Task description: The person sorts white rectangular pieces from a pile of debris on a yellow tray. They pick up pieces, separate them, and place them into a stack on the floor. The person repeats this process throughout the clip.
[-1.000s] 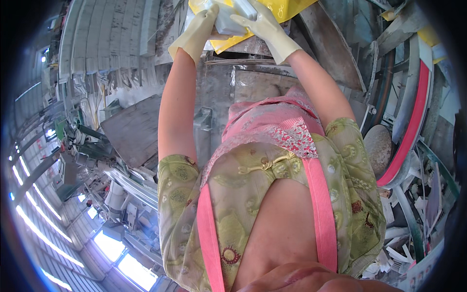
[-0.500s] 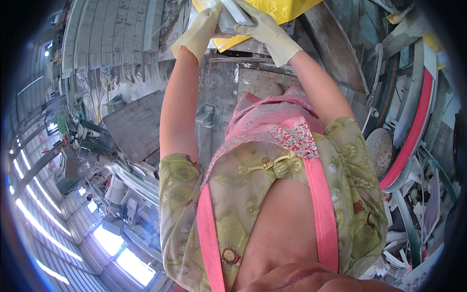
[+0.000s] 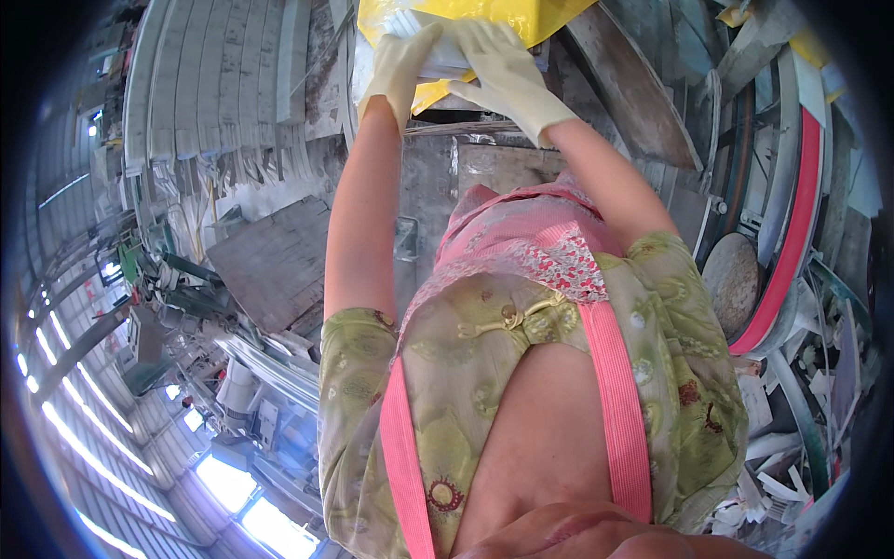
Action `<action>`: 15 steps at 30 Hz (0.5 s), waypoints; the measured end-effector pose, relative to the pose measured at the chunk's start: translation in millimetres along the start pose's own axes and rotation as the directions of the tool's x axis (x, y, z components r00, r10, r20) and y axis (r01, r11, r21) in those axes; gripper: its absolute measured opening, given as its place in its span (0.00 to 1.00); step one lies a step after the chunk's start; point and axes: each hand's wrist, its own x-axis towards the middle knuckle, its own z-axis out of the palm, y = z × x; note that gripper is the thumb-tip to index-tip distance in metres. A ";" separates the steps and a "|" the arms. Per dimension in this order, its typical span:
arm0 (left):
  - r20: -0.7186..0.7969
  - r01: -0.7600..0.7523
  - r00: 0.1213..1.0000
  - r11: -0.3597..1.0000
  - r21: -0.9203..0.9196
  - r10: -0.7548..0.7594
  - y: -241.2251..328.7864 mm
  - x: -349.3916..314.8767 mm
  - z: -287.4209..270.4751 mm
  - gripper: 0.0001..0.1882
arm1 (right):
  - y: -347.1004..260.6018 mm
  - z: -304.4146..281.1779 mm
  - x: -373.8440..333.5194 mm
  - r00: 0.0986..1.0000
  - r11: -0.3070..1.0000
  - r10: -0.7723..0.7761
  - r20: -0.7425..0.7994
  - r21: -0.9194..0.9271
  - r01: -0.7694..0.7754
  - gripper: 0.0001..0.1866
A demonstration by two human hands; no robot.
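A bundle of pale grey-white strips (image 3: 445,63) lies on yellow plastic sheeting (image 3: 549,17) at the top of the view. Both of my hands wear cream rubber gloves. My left hand (image 3: 402,63) is closed against the bundle's left side, its fingers bent over the edge. On the right, my right hand (image 3: 500,76) rests on the bundle with fingers stretched out and the thumb spread toward the near side. The gloves hide part of the bundle, and its far end is hard to make out.
Long grey slats (image 3: 214,74) stand in a row at the left. A brown board (image 3: 270,261) lies below them. To the right are a dark wooden plank (image 3: 633,88), a red curved band (image 3: 792,233), a round stone (image 3: 731,279) and scattered offcuts (image 3: 778,484).
Earlier both hands held a tilted white piece from its two sides. Now the bundle lies lower and flatter on the yellow sheeting, and my right fingers have straightened over it.
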 end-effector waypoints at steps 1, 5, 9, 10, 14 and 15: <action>-0.018 -0.002 1.000 1.000 0.030 0.003 4.0 -2.6 1.3 0.32 | 1.7 -2.7 -7.5 0.998 0.996 0.035 0.043 -0.088 -0.031 0.38; -0.060 -0.002 0.998 0.997 0.072 0.006 9.2 -11.0 6.1 0.31 | -12.5 8.4 -38.3 0.993 0.954 0.116 0.027 -0.281 -0.104 0.40; -0.027 -0.052 0.998 0.950 0.309 0.064 4.6 -6.2 4.7 0.28 | -39.2 28.3 -39.5 0.966 0.929 0.244 0.083 -0.306 -0.208 0.47; -0.009 -0.044 0.999 0.950 0.308 0.049 4.2 -3.8 4.5 0.27 | -44.4 27.0 -38.9 0.967 0.937 0.242 0.076 -0.276 -0.213 0.47; -0.065 -0.044 0.996 0.980 0.192 0.058 -8.4 3.2 7.2 0.27 | -65.9 18.7 -30.5 0.977 0.968 0.213 -0.022 -0.133 -0.214 0.44; -0.100 -0.126 0.985 0.978 0.166 0.143 -14.7 4.1 7.0 0.30 | -69.7 16.4 -27.2 0.978 0.975 0.202 -0.047 -0.089 -0.205 0.42</action>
